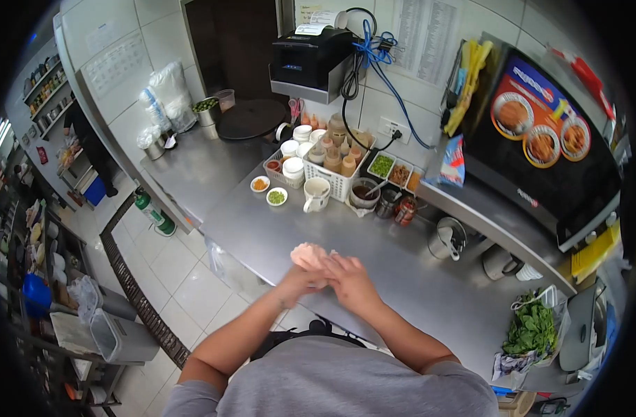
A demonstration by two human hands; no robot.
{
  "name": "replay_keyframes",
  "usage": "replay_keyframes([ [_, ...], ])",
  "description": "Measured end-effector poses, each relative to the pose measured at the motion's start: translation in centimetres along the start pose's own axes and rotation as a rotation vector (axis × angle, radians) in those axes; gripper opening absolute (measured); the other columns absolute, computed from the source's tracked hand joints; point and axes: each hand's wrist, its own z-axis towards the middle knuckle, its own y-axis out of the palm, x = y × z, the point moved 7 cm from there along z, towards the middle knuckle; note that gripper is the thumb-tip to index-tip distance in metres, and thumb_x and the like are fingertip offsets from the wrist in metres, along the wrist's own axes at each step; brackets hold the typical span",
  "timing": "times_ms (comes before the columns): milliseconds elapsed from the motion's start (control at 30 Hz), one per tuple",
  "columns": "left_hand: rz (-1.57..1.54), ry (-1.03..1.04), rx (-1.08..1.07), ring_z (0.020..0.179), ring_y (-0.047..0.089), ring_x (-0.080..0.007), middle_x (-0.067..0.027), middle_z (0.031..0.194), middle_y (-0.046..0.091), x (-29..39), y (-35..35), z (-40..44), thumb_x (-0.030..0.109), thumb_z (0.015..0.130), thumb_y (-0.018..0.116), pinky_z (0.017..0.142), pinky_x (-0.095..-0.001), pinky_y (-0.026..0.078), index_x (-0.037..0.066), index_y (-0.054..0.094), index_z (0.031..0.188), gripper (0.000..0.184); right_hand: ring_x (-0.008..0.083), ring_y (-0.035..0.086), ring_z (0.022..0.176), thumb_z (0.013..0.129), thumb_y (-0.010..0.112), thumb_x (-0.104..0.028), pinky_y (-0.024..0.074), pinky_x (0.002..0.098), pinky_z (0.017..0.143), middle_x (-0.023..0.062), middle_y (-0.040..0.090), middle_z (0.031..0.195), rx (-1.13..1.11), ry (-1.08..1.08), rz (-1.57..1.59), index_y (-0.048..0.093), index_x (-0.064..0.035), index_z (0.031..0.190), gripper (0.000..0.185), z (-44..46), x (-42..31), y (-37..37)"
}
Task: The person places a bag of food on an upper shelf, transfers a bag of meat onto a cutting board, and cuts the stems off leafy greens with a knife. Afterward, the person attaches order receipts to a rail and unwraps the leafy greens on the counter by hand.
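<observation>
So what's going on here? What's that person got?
A person in a grey short-sleeved shirt is at a shiny metal counter. Their left hand and right hand come together at a crumpled, pale pink thing. It's too blurry to say what it is, or which hand has the main grip. Beyond the hands, a white mug with a handle stands near a white plastic basket of squeeze bottles.

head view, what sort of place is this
Most likely a restaurant kitchen: a receipt printer sits above a stainless-steel counter, which carries a white plastic basket of squeeze bottles and a small dish of chopped greens.
</observation>
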Motion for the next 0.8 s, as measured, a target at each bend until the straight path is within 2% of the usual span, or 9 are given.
replay_keyframes([
  [100, 0.361, 0.213, 0.349, 0.118, 0.046, -0.0198, -0.0068, 0.126, 0.05, 9.0, -9.3, 3.1, 0.031, 0.081, 0.069, 0.093, -0.0378, 0.04, 0.009, 0.039, 0.135, 0.066, 0.0369, 0.051, 0.109, 0.08, 0.064, -0.017, 0.0418, 0.0443, 0.093, 0.0193, 0.054, 0.122, -0.276, 0.122, 0.059, 0.053, -0.0079, 0.126, 0.048, 2.2, 2.9, 2.8],
  [133, 0.363, 0.333, 0.294, 0.118, 0.047, -0.0207, -0.0103, 0.129, 0.048, 13.9, -10.7, 4.1, 0.026, 0.083, 0.067, 0.097, -0.0349, 0.039, 0.007, 0.037, 0.137, 0.065, 0.0374, 0.051, 0.109, 0.081, 0.063, -0.018, 0.0413, 0.0433, 0.094, 0.0197, 0.056, 0.119, -0.423, 0.174, 0.179, 0.052, -0.0081, 0.126, 0.047, 2.7, 3.7, 4.1],
  [333, 0.463, 1.047, 0.178, 0.119, 0.048, -0.0209, -0.0143, 0.129, 0.05, 44.0, -10.4, 7.7, 0.02, 0.087, 0.064, 0.101, -0.0316, 0.036, 0.001, 0.045, 0.13, 0.05, 0.0313, 0.06, 0.098, 0.082, 0.066, -0.021, 0.0473, 0.0372, 0.084, 0.0191, 0.063, 0.107, -0.257, 0.525, 0.387, 0.058, -0.0079, 0.12, 0.042, 6.9, 5.0, 5.7],
  [433, 0.497, 1.113, 0.091, 0.121, 0.046, -0.024, -0.0173, 0.131, 0.048, 54.6, -9.4, 13.2, 0.026, 0.085, 0.066, 0.102, -0.0327, 0.034, 0.001, 0.043, 0.132, 0.058, 0.0268, 0.063, 0.091, 0.082, 0.067, -0.024, 0.0489, 0.0344, 0.079, 0.0176, 0.065, 0.102, -0.098, 0.724, 0.418, 0.06, -0.0066, 0.119, 0.041, 7.7, 4.9, 7.0],
  [600, 0.762, 0.948, -0.116, 0.124, 0.044, -0.0273, -0.0208, 0.131, 0.046, 60.2, -4.7, 20.9, 0.034, 0.078, 0.071, 0.104, -0.0353, 0.032, 0.001, 0.036, 0.138, 0.077, 0.024, 0.063, 0.088, 0.083, 0.068, -0.023, 0.0491, 0.0326, 0.078, 0.0161, 0.065, 0.102, -0.012, 0.895, 0.415, 0.059, -0.0057, 0.121, 0.043, 8.9, 2.3, 8.9],
  [667, 0.782, 0.948, -0.163, 0.114, 0.052, -0.0261, -0.0207, 0.127, 0.05, 60.6, -3.6, 23.5, 0.022, 0.076, 0.073, 0.098, -0.034, 0.039, 0.001, 0.039, 0.135, 0.071, 0.0235, 0.063, 0.088, 0.083, 0.067, -0.022, 0.0492, 0.032, 0.078, 0.0157, 0.065, 0.102, 0.016, 0.96, 0.42, 0.059, -0.0053, 0.121, 0.043, 9.1, 1.1, 9.2],
  [733, 0.574, 1.299, -0.157, 0.1, 0.06, -0.0237, -0.0193, 0.12, 0.054, 62.0, -3.0, 20.7, 0.007, 0.074, 0.073, 0.087, -0.0314, 0.047, 0.001, 0.044, 0.13, 0.064, 0.0151, 0.061, 0.088, 0.084, 0.067, -0.017, 0.0491, 0.0281, 0.077, 0.0081, 0.067, 0.1, 0.075, 0.951, 0.462, 0.06, -0.0048, 0.119, 0.037, 10.2, 0.2, 8.6],
  [767, 0.395, 1.306, -0.223, 0.1, 0.059, -0.0197, -0.0163, 0.118, 0.056, 61.9, -3.3, 20.1, -0.007, 0.074, 0.068, 0.085, -0.0267, 0.047, 0.0, 0.043, 0.13, 0.061, 0.0151, 0.061, 0.088, 0.084, 0.067, -0.017, 0.0491, 0.0281, 0.077, 0.0081, 0.067, 0.1, 0.092, 0.96, 0.456, 0.06, -0.0048, 0.119, 0.037, 10.7, 0.2, 8.1],
  [800, 0.3, 1.445, -0.193, 0.093, 0.062, -0.0202, -0.0164, 0.112, 0.058, 61.5, -3.7, 17.9, -0.004, 0.073, 0.069, 0.077, -0.0273, 0.051, 0.001, 0.045, 0.127, 0.059, 0.0166, 0.062, 0.088, 0.084, 0.066, -0.014, 0.0493, 0.0287, 0.078, 0.0096, 0.066, 0.102, 0.19, 0.926, 0.457, 0.058, -0.0041, 0.121, 0.038, 11.5, 0.2, 7.0],
])
